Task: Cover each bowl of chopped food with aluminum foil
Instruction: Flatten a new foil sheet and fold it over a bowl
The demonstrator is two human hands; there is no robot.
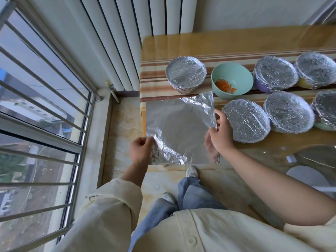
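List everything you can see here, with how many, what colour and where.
foil-covered bowls: six, silver, three in the table's far row, three in the near row
open bowl: one, teal, far row, second from left
chopped carrot: small heap, orange, inside the open bowl
foil sheet: one, silver, held at the table's left end
table: one, tan with striped cloth, right
radiator: one, white, far wall
window bars: several, grey, left
left hand: pinches the sheet's near left corner
right hand: holds the sheet's right edge
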